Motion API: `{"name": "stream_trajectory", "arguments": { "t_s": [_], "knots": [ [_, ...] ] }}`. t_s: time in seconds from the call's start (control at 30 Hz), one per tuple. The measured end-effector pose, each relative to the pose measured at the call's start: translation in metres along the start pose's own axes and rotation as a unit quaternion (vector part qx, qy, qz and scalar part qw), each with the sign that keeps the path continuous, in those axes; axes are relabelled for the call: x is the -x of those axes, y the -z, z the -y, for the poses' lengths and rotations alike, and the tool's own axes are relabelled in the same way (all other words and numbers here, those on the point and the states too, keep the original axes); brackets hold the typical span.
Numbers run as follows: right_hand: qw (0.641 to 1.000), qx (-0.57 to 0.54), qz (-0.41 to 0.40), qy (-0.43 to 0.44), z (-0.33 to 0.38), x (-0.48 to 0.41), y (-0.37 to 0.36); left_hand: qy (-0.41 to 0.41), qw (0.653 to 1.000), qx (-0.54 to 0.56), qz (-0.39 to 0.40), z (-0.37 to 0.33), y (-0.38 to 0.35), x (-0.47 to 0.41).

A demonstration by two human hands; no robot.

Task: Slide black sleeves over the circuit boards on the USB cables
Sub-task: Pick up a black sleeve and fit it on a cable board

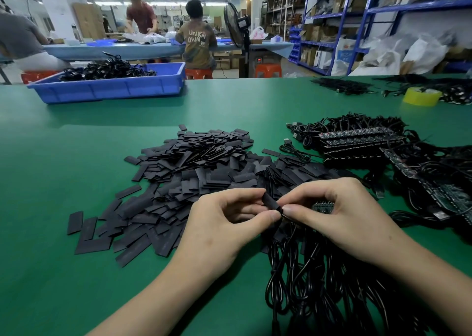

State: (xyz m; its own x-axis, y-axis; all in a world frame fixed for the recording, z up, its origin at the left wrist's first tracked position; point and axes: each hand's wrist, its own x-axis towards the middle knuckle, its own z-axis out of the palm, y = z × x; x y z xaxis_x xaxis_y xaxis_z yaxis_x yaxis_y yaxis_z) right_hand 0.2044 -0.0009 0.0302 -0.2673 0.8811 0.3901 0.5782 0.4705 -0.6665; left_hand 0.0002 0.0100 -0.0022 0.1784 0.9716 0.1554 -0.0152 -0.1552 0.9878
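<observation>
While the left hand (224,218) pinches a black sleeve (271,202) between thumb and forefinger, the right hand (342,213) meets it fingertip to fingertip, its curled fingers closed round a circuit board (323,205). The board's bare green edge shows just right of the pinch. A thin cable (290,233) drops from the pinch into the cable bundle (319,284) nearer the person. Loose sleeves (194,172) lie heaped just beyond and left of the grip, and more boards (357,140) lie beyond it to the right, all on the green table (76,157).
</observation>
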Motion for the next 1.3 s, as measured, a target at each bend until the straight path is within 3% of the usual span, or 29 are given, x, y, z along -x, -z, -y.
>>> {"name": "stream_trajectory", "arguments": {
  "t_s": [0.4, 0.77, 1.07, 1.3],
  "knots": [
    [0.999, 0.002, -0.022, 0.023, 0.0, 0.001, -0.003, -0.018, 0.999, -0.033, 0.004, 0.002, -0.001, 0.001],
    [0.999, 0.026, -0.029, 0.035, 0.002, 0.001, -0.006, -0.013, 0.999, 0.023, 0.03, 0.005, 0.0, 0.0],
    [0.997, 0.05, 0.015, 0.052, 0.002, 0.005, -0.007, -0.068, 0.994, -0.064, -0.055, 0.003, -0.002, 0.0],
    [0.989, 0.121, 0.001, 0.079, 0.001, 0.005, -0.013, -0.096, 0.985, -0.112, -0.088, 0.001, 0.001, 0.001]
  ]
}}
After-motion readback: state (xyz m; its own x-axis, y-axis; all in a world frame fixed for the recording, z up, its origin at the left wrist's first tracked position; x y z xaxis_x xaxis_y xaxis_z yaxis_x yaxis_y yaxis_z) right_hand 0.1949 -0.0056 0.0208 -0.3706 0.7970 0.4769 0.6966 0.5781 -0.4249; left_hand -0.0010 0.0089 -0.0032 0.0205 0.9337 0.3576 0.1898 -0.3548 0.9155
